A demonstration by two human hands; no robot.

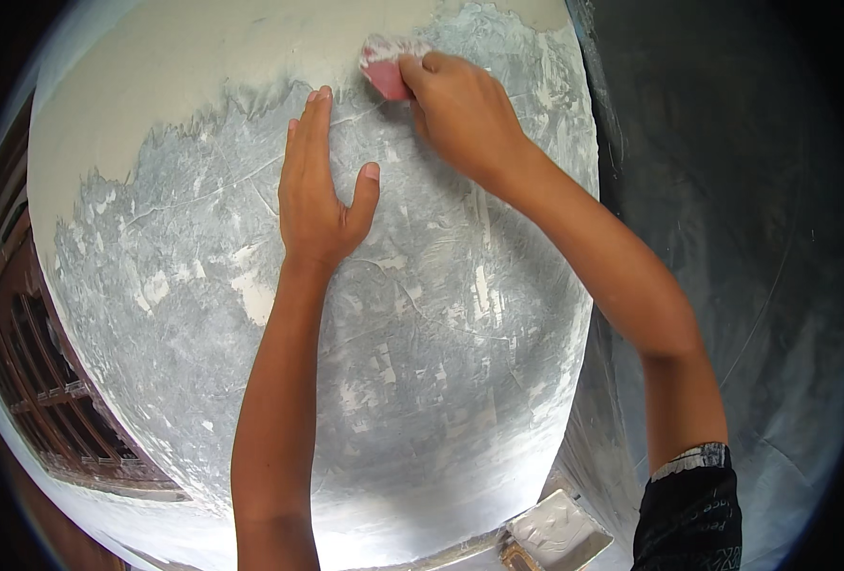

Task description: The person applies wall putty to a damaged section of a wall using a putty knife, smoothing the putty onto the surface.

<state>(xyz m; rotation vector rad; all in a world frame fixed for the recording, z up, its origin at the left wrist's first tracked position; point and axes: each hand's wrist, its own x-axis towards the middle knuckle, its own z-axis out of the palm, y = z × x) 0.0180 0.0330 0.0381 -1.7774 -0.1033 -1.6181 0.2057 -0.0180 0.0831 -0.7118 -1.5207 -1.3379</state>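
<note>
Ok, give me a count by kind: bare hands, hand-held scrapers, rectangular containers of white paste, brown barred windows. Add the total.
Bare hands: 2 (left hand, right hand)
Pink, paste-smeared flat scraper: 1
Pale rectangular container of white paste, partly cut off by the lower edge: 1
Dark brown barred window: 1
Total: 5

A wall [422,371] is filling the centre, a window [108,470] standing lower left, a tray [597,545] sitting bottom right.
</note>
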